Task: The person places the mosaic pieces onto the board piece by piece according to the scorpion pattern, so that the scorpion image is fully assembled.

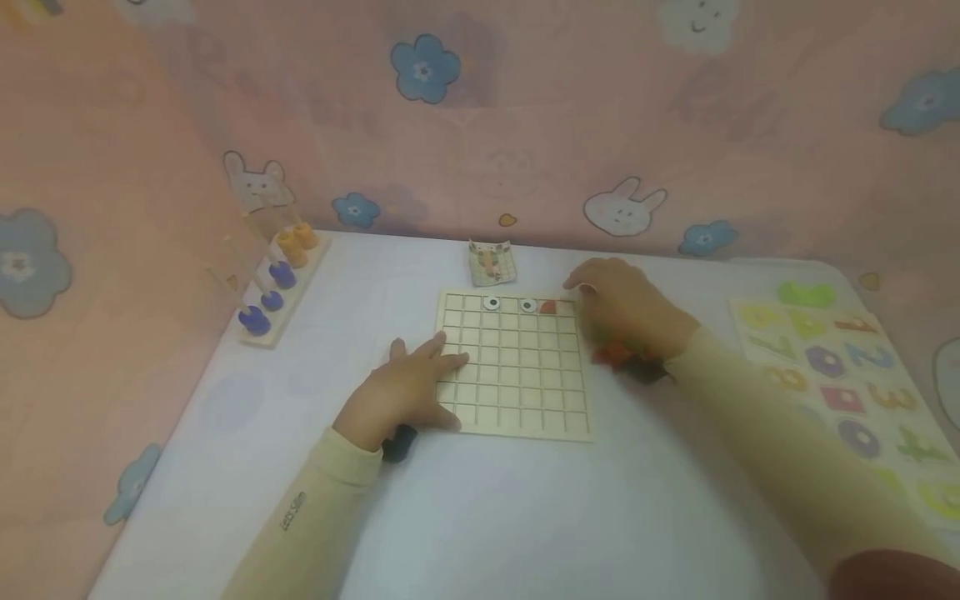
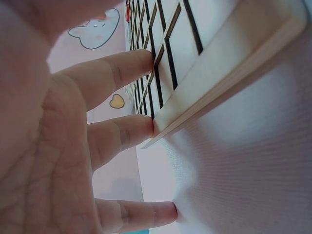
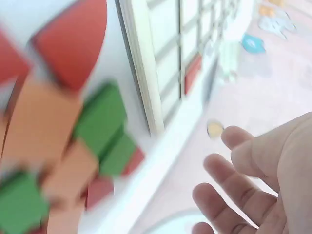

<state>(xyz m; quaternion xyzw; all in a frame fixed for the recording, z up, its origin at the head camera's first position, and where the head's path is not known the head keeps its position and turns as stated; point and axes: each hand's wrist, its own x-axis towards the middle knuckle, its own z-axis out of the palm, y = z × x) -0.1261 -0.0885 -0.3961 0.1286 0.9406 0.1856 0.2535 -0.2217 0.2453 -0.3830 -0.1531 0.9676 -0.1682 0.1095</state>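
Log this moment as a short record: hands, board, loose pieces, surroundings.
Left hand: left hand, fingers spread, some fingertips on the grid board at its left edge
Right hand: right hand, by the board's far right corner, no piece visible in it
Top row: two eye tiles, one red tile
Loose pieces: red, orange and green blocks, right of the board
Surroundings: picture card beyond board; peg stacker left; number puzzle right

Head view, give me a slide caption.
Left hand touching a grid board, right hand near its far right corner, two eye tiles in its far row.
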